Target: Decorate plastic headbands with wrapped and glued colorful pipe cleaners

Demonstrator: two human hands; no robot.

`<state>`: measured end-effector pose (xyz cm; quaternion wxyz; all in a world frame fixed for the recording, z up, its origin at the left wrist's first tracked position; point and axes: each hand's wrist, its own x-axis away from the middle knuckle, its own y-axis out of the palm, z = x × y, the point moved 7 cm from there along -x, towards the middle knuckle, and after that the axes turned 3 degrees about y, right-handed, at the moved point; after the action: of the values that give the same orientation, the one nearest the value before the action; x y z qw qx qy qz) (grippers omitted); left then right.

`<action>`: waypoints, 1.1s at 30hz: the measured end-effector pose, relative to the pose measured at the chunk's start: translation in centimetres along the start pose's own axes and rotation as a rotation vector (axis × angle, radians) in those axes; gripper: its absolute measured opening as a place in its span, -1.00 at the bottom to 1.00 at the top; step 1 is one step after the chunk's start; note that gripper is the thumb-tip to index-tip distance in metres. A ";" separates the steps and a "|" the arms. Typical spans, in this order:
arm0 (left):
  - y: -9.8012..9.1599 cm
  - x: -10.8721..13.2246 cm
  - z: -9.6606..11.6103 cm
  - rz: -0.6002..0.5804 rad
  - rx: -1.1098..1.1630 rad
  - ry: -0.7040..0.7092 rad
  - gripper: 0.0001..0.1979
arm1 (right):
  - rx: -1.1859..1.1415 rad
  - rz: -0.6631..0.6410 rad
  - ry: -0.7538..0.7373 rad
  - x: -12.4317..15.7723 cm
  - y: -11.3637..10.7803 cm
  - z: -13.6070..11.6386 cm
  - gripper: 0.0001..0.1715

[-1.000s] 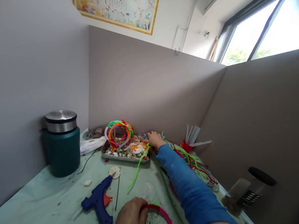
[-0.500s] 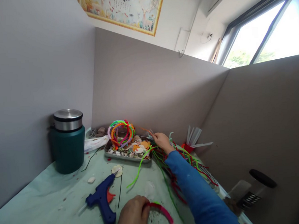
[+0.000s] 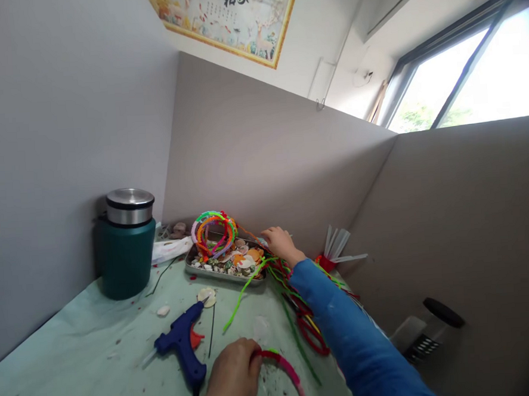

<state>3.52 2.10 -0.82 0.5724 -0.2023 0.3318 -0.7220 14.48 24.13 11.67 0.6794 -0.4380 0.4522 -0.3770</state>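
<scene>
Curved fuzzy band (image 3: 289, 368), red and pink with a green patch, in the foreground, pinched between thumb and fingers of the left hand (image 3: 233, 372). Beside tangled stems (image 3: 275, 273): loosely curled right hand (image 3: 280, 243), hold not discernible. In metal tray (image 3: 224, 276): shells (image 3: 247, 261), coloured hoops (image 3: 225, 230). In red holder (image 3: 326, 263): translucent sticks (image 3: 338, 242).

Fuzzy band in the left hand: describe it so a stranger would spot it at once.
On the pale green tablecloth, find the blue glue gun. Just right of it, at the picture's bottom edge, the left hand holds a fuzzy band that curves rightward and down. Unlike the multicoloured hoops in the tray, it is mostly pink and red, with a green spot near the hand.
</scene>
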 end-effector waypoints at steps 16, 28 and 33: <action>0.1 -0.3 0.0 -0.020 -0.005 -0.001 -0.75 | 0.131 -0.057 -0.146 -3.0 2.9 -9.4 -0.72; -0.3 -0.1 0.2 -0.010 -0.025 -0.014 -0.75 | 0.234 -0.355 0.074 -3.2 -0.2 -2.1 -0.66; -0.3 -0.1 0.3 -0.010 -0.020 0.002 -0.75 | 0.223 -0.507 0.013 -2.3 -0.7 -1.0 -0.72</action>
<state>3.51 2.12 -0.37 0.5664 -0.2090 0.3383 -0.7218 12.79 25.74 12.79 0.6043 -0.4574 0.2881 -0.5854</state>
